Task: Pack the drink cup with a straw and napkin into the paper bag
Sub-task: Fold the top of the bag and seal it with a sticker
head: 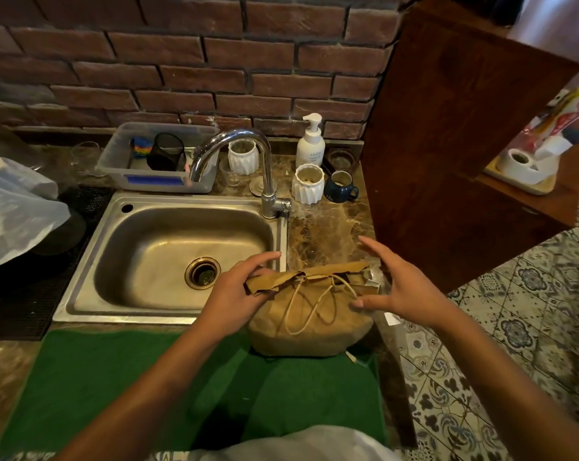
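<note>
The paper bag [309,314] stands on the green mat [148,377], just to the right of the steel sink [168,254] and at the front edge of the counter. Its top is folded over into a flat flap, and two pale cord handles hang down its near face. The bag bulges round at the sides; whatever is inside is hidden, so the cup, straw and napkin cannot be made out.

The left hand [238,287] is at the bag's left top corner, the side nearest the sink. Its fingers curl over the end of the folded flap and grip it, while the forefinger stretches out straight above the fold. The right hand [394,284] is at the far side of the bag from the sink, fingers spread and gently bent. It seems to hover just beside the bag's right top corner rather than hold it, though the thumb tip may touch the paper; the angle leaves that unclear.

Behind the sink rises a chrome tap [245,154]. To the right of the tap base sit a white ribbed pot [308,184], a dark blue mug [341,188] and a white pump bottle [311,144]. Behind the sink's left part lies a clear plastic tub [115,154] holding a black mesh cup [167,151].
</note>
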